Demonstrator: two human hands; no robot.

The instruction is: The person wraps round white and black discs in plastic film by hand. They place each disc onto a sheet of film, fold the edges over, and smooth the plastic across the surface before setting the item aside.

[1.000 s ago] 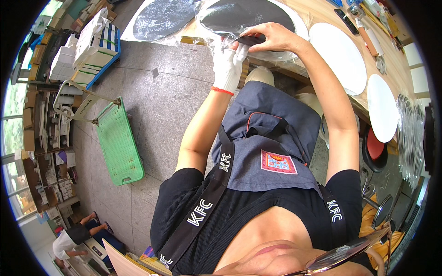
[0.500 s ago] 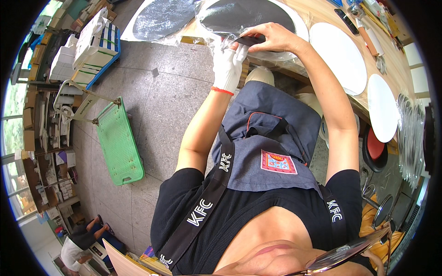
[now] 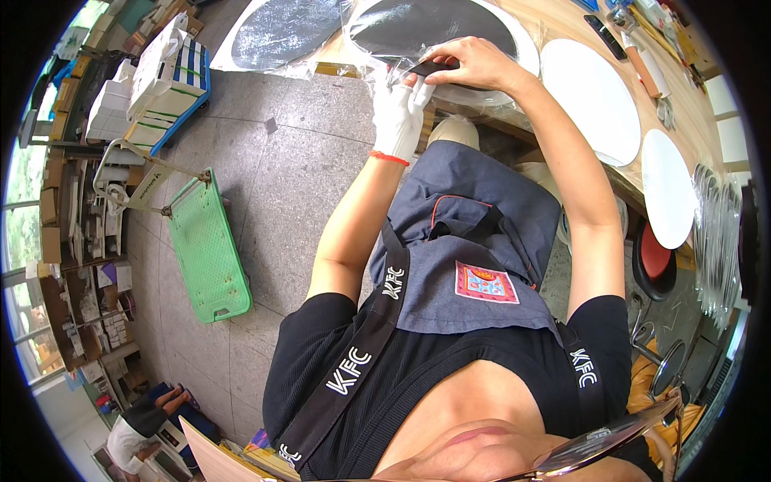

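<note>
A dark, glossy round sheet [image 3: 434, 28] lies on a white round sheet [image 3: 526, 52] at the table's front edge, with clear plastic film [image 3: 377, 68] around its near side. My right hand [image 3: 474, 64], bare, pinches a small dark flat piece [image 3: 426, 68] over the near rim. Whether this piece is separate or a turned-up edge I cannot tell. My left hand [image 3: 397, 108], in a white glove with bare fingertips showing, grips the film and the piece's near end from the left. Its fingers are partly hidden by the film.
Another dark round sheet [image 3: 285, 32] lies to the left, white discs [image 3: 590, 100] to the right. A phone [image 3: 604, 36] and clear bags [image 3: 715, 241] are further right. A green platform cart [image 3: 209, 249] and stacked boxes [image 3: 169, 80] stand on the floor left. A person [image 3: 132, 438] is lower left.
My right hand's fingers have shifted slightly left and curled more over the dark piece. My left hand has barely moved.
</note>
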